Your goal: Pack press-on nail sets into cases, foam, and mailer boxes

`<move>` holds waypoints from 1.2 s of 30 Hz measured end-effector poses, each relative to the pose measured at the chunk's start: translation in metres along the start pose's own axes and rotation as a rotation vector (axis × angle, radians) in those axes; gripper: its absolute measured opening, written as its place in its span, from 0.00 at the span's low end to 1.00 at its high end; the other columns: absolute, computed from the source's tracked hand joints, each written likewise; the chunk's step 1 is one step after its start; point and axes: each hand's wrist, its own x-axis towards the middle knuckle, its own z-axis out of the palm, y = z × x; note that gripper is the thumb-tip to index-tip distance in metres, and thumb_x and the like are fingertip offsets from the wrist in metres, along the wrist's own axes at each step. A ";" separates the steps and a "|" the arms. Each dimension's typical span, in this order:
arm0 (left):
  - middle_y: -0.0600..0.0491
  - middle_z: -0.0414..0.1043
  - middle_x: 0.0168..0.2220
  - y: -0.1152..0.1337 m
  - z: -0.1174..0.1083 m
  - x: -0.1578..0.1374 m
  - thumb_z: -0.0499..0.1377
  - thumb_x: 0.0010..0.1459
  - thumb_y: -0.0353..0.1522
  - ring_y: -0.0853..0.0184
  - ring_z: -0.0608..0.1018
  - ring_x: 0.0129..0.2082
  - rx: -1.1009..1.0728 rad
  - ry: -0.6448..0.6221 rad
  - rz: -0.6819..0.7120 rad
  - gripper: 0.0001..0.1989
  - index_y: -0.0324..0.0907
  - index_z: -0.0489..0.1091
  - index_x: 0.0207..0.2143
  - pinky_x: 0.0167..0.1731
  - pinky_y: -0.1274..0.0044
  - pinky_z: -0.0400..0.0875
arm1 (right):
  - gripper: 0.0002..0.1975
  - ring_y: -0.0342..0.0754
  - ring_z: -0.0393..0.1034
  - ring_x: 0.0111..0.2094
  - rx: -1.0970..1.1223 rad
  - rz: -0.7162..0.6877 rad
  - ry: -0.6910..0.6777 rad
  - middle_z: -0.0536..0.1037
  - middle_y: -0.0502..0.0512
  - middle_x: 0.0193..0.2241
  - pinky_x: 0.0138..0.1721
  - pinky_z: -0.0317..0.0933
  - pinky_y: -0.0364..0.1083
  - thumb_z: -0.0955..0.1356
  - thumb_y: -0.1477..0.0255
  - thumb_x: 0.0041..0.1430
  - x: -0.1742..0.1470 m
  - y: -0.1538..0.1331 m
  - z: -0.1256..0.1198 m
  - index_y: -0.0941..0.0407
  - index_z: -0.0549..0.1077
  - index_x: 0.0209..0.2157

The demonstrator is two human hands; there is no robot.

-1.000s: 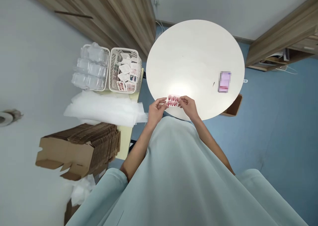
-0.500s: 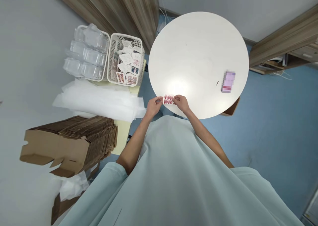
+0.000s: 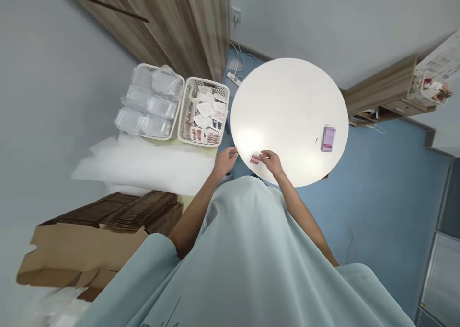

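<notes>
A small card of pink and red press-on nails is over the near left edge of the round white table. My right hand pinches its right edge between thumb and fingers. To the left, apart from the card, is my left hand. Its fingers are stretched out with a gap to the thumb, and nothing shows in them.
Left of the table stand a white basket of nail cards and a basket of clear plastic trays. White foam sheets and flattened cardboard boxes lie nearer me. A purple blurred item rests on the table's right.
My left hand has let go of the nail card and sits apart from it. The card stays at my right hand. The head view has tilted up, so the table appears lower.
</notes>
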 end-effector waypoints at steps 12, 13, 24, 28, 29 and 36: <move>0.43 0.80 0.57 -0.020 -0.193 -0.001 0.61 0.68 0.38 0.57 0.83 0.54 -0.012 0.447 0.322 0.19 0.42 0.75 0.58 0.59 0.65 0.78 | 0.25 0.57 0.82 0.47 -0.041 -0.248 -0.074 0.86 0.61 0.46 0.47 0.77 0.54 0.73 0.49 0.64 -0.041 -0.132 0.075 0.54 0.81 0.51; 0.42 0.79 0.58 -0.025 -0.210 0.002 0.61 0.68 0.38 0.55 0.82 0.56 0.046 0.509 0.313 0.20 0.42 0.75 0.59 0.62 0.63 0.77 | 0.25 0.57 0.82 0.47 -0.051 -0.259 -0.088 0.86 0.60 0.45 0.47 0.77 0.54 0.73 0.49 0.64 -0.043 -0.140 0.082 0.54 0.81 0.51; 0.31 0.64 0.72 -0.088 -0.309 0.042 0.71 0.53 0.30 0.37 0.63 0.75 0.346 0.534 -0.003 0.46 0.35 0.61 0.72 0.75 0.49 0.57 | 0.23 0.56 0.82 0.46 -0.132 -0.362 -0.132 0.87 0.59 0.44 0.51 0.75 0.55 0.72 0.49 0.66 -0.059 -0.168 0.120 0.54 0.82 0.48; 0.31 0.65 0.72 -0.089 -0.309 0.044 0.70 0.53 0.31 0.37 0.64 0.74 0.380 0.511 -0.011 0.47 0.35 0.60 0.73 0.74 0.48 0.57 | 0.23 0.56 0.82 0.46 -0.139 -0.354 -0.114 0.87 0.59 0.45 0.51 0.75 0.54 0.72 0.49 0.66 -0.062 -0.166 0.120 0.53 0.83 0.48; 0.31 0.65 0.72 -0.088 -0.309 0.044 0.70 0.53 0.31 0.36 0.64 0.74 0.388 0.510 -0.013 0.47 0.35 0.59 0.74 0.75 0.48 0.57 | 0.23 0.56 0.82 0.46 -0.139 -0.355 -0.112 0.87 0.59 0.45 0.51 0.75 0.54 0.72 0.49 0.66 -0.062 -0.165 0.120 0.53 0.83 0.48; 0.33 0.68 0.71 -0.077 -0.309 0.031 0.72 0.50 0.33 0.40 0.67 0.73 0.359 0.569 -0.022 0.55 0.34 0.53 0.77 0.75 0.52 0.58 | 0.23 0.57 0.82 0.46 -0.125 -0.365 -0.130 0.87 0.60 0.45 0.51 0.74 0.55 0.72 0.50 0.66 -0.065 -0.163 0.119 0.54 0.82 0.49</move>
